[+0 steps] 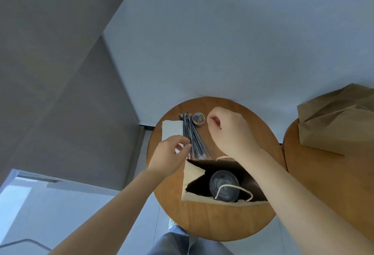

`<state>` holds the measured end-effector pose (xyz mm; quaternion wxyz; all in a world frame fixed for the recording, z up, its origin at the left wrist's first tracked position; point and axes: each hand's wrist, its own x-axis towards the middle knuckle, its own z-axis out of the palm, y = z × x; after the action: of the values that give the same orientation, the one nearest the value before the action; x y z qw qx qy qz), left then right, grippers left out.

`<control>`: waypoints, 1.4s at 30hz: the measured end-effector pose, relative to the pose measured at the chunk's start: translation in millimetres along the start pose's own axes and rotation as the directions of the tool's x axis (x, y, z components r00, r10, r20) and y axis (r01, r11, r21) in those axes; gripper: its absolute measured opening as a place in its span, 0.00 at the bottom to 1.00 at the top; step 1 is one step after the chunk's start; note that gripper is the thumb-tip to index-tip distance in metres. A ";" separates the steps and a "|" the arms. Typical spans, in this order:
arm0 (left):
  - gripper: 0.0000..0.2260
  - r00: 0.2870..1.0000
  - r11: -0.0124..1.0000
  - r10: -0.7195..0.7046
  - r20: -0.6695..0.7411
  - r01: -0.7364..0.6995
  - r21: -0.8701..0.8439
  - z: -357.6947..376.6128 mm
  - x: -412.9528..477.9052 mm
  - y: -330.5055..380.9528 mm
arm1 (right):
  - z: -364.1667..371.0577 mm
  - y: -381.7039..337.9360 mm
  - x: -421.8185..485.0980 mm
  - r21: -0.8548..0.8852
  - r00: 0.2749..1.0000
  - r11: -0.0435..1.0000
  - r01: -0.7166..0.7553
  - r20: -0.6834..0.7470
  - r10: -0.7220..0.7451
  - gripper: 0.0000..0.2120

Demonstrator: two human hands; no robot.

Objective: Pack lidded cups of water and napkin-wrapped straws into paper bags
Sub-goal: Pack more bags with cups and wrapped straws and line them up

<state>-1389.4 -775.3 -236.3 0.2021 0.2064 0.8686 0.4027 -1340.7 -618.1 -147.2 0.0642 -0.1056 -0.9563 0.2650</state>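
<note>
— While the round table (212, 220) carries all of it, where does the packing stand?
— I'd say one half is done: the paper bag (193, 173) stands open at the near side with a lidded cup (222, 182) upright inside. No wrapped straw is in it yet.
— And the straws?
— The bundle of straws (190, 131) lies just beyond the bag, its long axis running away from the person. The napkins (172, 131) lie along its left side.
— Which hand is nearer?
— The left hand (172, 151). Its fingers are bent, with the tips at the bundle's near end. I cannot tell if they pinch one.
— The other?
— The right hand (228, 131) hangs to the right of the bundle, its fingers curled in. Nothing shows in them.
</note>
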 end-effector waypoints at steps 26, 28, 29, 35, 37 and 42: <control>0.25 0.803 0.791 -0.584 -0.120 0.596 0.141 86.7 144.6 -171.8 | 266.6 107.6 96.2 -0.364 0.564 0.813 -0.455 0.588 0.579 0.10; 0.25 0.807 0.801 -0.572 -0.147 0.588 0.111 88.8 143.5 -172.7 | 272.4 110.1 94.5 -0.379 0.573 0.803 -0.461 0.564 0.595 0.10; 0.25 0.810 0.808 -0.564 -0.161 0.582 0.097 89.5 143.6 -172.8 | 274.2 111.2 93.8 -0.378 0.577 0.797 -0.472 0.550 0.603 0.10; 0.27 0.828 0.812 -0.528 -0.188 0.557 0.171 89.8 145.9 -174.4 | 277.0 114.1 92.8 -0.323 0.605 0.800 -0.505 0.528 0.595 0.10; 0.25 0.823 0.809 -0.535 -0.191 0.564 0.165 91.8 146.5 -174.1 | 275.2 115.6 92.5 -0.280 0.608 0.808 -0.518 0.544 0.579 0.10; 0.14 0.809 0.821 -0.544 -0.224 0.568 0.055 95.9 147.3 -173.5 | 273.8 116.4 94.5 -0.227 0.611 0.809 -0.542 0.554 0.565 0.08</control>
<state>-1496.5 -741.9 -456.3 0.2108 -0.0867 0.9289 0.2918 -1461.6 -633.5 -434.5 -0.3274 -0.3072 -0.8507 0.2733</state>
